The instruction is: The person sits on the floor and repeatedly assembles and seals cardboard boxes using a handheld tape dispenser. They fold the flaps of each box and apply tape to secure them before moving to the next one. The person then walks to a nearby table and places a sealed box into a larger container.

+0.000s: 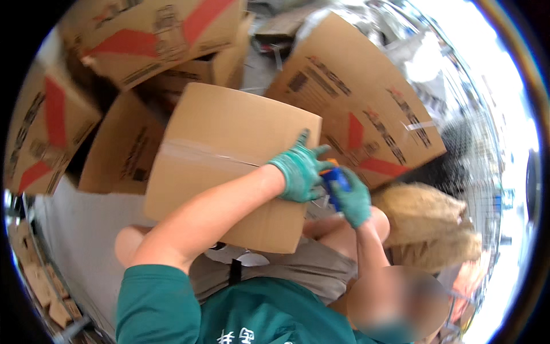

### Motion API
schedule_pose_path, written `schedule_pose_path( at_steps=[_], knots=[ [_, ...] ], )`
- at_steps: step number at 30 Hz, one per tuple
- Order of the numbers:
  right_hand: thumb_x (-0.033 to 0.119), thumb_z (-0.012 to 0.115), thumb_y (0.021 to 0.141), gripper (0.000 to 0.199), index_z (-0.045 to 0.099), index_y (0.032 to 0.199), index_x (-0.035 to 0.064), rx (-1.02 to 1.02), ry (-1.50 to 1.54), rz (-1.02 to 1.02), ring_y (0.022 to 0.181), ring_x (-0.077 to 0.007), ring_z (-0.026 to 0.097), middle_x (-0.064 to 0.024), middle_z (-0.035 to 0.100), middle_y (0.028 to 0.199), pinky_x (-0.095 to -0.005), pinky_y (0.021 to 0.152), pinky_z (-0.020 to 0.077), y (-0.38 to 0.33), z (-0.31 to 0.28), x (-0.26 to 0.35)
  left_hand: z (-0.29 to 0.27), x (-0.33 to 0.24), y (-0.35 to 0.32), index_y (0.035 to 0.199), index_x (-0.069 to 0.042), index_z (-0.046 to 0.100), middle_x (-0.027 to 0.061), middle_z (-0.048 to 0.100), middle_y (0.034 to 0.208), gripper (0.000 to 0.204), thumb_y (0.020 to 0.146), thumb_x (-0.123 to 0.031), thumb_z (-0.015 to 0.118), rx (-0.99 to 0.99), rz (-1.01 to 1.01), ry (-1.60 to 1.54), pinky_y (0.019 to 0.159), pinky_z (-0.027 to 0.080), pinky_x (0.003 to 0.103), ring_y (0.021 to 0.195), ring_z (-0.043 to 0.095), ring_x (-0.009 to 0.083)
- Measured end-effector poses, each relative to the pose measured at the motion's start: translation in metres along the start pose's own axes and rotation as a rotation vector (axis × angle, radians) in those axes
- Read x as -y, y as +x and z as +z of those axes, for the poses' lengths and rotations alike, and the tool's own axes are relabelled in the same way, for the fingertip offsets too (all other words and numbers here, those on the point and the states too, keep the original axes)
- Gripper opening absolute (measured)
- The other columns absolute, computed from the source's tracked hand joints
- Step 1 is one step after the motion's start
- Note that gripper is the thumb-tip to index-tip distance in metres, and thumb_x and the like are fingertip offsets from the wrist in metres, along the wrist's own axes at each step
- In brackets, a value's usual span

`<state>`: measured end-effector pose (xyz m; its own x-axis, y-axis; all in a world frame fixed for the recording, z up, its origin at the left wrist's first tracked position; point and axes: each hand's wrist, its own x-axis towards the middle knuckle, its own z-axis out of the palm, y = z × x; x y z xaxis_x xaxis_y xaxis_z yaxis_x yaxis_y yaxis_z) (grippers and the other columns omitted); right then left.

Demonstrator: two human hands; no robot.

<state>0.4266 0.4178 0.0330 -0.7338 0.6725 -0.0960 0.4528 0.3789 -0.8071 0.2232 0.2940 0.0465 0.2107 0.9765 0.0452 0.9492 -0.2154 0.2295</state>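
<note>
A closed brown cardboard box [229, 137] rests tilted over my lap, a strip of clear tape running across its top. My left hand [299, 169], in a green glove, lies on the box near its right edge with the fingers spread. Just past that edge, my right hand [352, 198], also gloved in green, is closed around a blue-and-orange hand-held tool [334, 182]. The tool's exact kind is hard to make out, as the glove covers part of it. Its orange end sits close to the left fingertips.
A large carton [355, 97] with red stripes leans behind the box at right. More striped cartons [154, 34] crowd the far left, one open carton [123, 146] among them. Tan sacking [424, 218] lies at my right beside a wire mesh cage [478, 155]. Grey floor [86, 229] shows at left.
</note>
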Motion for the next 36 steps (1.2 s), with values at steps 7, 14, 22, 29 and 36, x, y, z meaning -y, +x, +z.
schedule_pose_path(
  at_steps=[7, 14, 22, 29, 36],
  knots=[
    [0.017, 0.059, 0.107, 0.028, 0.068, 0.128, 0.0022, -0.111, 0.631, 0.213, 0.088, -0.0147, 0.07, -0.0103, 0.073, 0.107, -0.0312, 0.077, 0.0585, -0.011, 0.029, -0.012, -0.033, 0.068, -0.152, 0.156, -0.024, 0.047, 0.0123, 0.023, 0.172, 0.077, 0.091, -0.061, 0.065, 0.009, -0.909, 0.238, 0.125, 0.022, 0.061, 0.156, 0.026, 0.0422],
    [0.027, 0.062, 0.104, 0.031, 0.07, 0.123, 0.0032, 0.016, 0.511, 0.164, 0.095, -0.0126, 0.062, -0.0061, 0.071, 0.107, -0.0311, 0.086, 0.0516, 0.015, 0.088, -0.027, -0.033, 0.102, -0.258, 0.159, -0.001, 0.036, 0.0265, 0.048, 0.155, 0.095, 0.095, -0.065, 0.063, -0.292, -1.367, -0.669, 0.121, 0.035, 0.041, 0.147, 0.043, 0.0394],
    [0.041, 0.06, 0.105, 0.038, 0.073, 0.096, 0.006, 0.032, 0.185, 0.245, 0.079, -0.0129, 0.058, 0.0006, 0.063, 0.086, -0.0339, 0.072, 0.0501, -0.013, -0.019, 0.035, -0.113, -0.009, -0.245, 0.151, 0.004, 0.039, 0.0332, 0.065, 0.128, 0.092, 0.093, -0.063, 0.066, -0.302, -1.178, -0.41, 0.103, 0.05, 0.047, 0.122, 0.065, 0.0442],
    [0.027, 0.058, 0.105, 0.025, 0.071, 0.103, 0.005, -0.231, 0.728, -0.118, 0.085, -0.0155, 0.066, -0.0036, 0.071, 0.095, -0.0335, 0.074, 0.0552, -0.044, -0.212, 0.051, -0.235, -0.114, -0.191, 0.148, 0.005, 0.043, 0.0275, 0.072, 0.107, 0.092, 0.081, -0.042, 0.085, -0.825, -0.547, -0.325, 0.085, 0.059, 0.045, 0.094, 0.074, 0.0404],
    [0.027, 0.056, 0.106, 0.026, 0.068, 0.112, 0.0046, -0.373, 0.644, -0.242, 0.09, -0.0179, 0.067, -0.0056, 0.071, 0.103, -0.0337, 0.078, 0.056, -0.018, -0.26, 0.035, -0.269, -0.119, -0.166, 0.154, 0.001, 0.037, 0.0239, 0.066, 0.12, 0.105, 0.074, -0.049, 0.082, -1.171, -0.14, -0.197, 0.092, 0.057, 0.045, 0.107, 0.07, 0.0388]
  ],
)
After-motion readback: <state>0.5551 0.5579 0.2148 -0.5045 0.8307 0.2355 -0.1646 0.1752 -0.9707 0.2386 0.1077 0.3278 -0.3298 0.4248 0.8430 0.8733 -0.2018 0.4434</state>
